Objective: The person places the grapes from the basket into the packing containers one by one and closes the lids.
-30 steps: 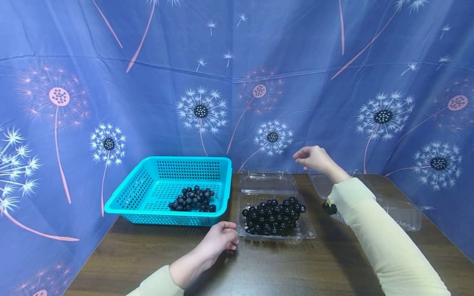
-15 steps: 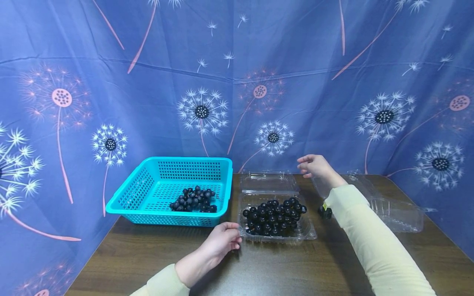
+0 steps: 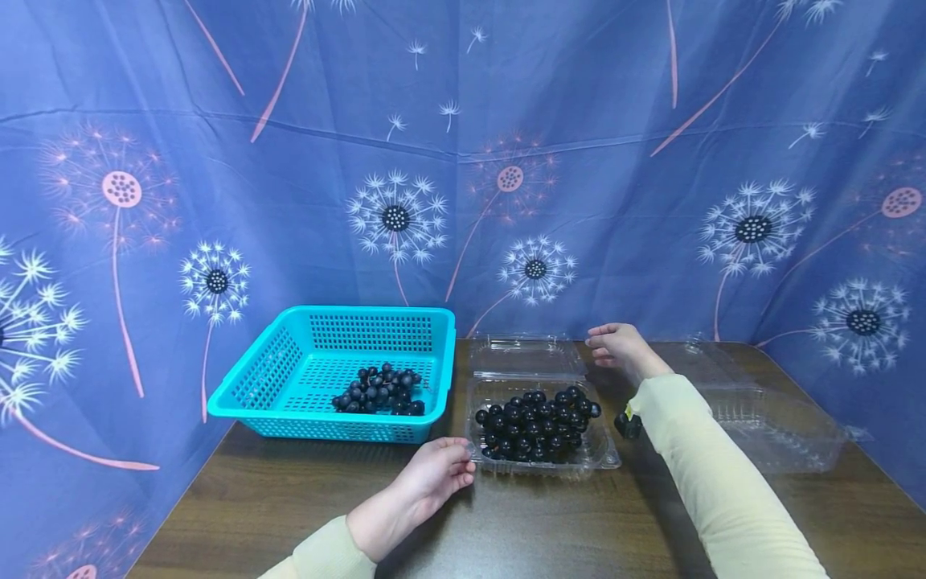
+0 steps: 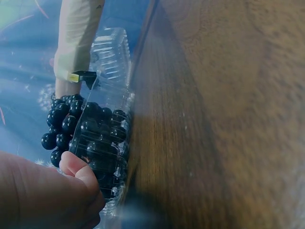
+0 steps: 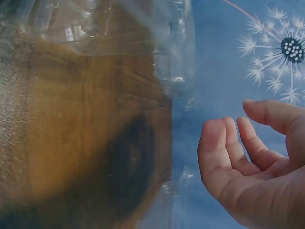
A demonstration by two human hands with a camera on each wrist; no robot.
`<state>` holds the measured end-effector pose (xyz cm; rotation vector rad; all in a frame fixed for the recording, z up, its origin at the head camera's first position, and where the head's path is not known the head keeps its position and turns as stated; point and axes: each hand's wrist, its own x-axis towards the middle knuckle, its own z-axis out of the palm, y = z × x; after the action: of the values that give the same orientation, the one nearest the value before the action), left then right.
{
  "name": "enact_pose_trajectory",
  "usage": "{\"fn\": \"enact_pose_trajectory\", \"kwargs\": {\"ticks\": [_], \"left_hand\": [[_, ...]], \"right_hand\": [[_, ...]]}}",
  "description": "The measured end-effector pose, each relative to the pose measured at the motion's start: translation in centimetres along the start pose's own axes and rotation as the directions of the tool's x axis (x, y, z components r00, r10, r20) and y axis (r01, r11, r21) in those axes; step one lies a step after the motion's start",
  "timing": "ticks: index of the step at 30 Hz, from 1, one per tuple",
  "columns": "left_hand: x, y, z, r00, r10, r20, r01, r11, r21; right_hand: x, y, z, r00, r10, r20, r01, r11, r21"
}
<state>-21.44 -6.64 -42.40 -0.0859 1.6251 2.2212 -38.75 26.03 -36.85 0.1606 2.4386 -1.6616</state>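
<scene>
A clear plastic clamshell box stands with its lid folded back, holding a bunch of black grapes. My left hand pinches the box's near left corner between thumb and fingers. In the left wrist view, that left hand is at the rim, and grapes heap above it. My right hand hovers beside the lid's far right edge, apart from it. Seen from the right wrist, the right hand has loosely bent fingers and nothing in it.
At left, a turquoise basket contains a smaller bunch of dark grapes. Another clear plastic box lies at right, partly behind my right sleeve. A blue dandelion-print cloth hangs behind the wooden table.
My right hand has come down and slightly right toward the lid's far right edge. My left hand stays at the box corner. The grapes keep their places.
</scene>
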Motion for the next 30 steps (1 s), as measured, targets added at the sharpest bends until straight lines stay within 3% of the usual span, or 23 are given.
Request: {"fn": "enact_pose_trajectory", "kwargs": {"ticks": [11,20,30], "left_hand": [[0.0,0.2,0.1,1.0,-0.009,0.004,0.009,1.0,-0.013],[0.1,0.1,0.0,1.0,-0.013,0.007,0.013,1.0,-0.028],[0.1,0.1,-0.1,1.0,-0.03,0.005,0.03,0.999,-0.029]], "right_hand": [[0.7,2.4,0.4,0.999,0.034,0.033,-0.037,0.996,0.076],[1.6,3.9,1.0,0.994,0.074,0.075,-0.088,0.976,0.198],[2.2,4.6,1.4,0.991,0.08,0.105,-0.103,0.968,0.229]]}}
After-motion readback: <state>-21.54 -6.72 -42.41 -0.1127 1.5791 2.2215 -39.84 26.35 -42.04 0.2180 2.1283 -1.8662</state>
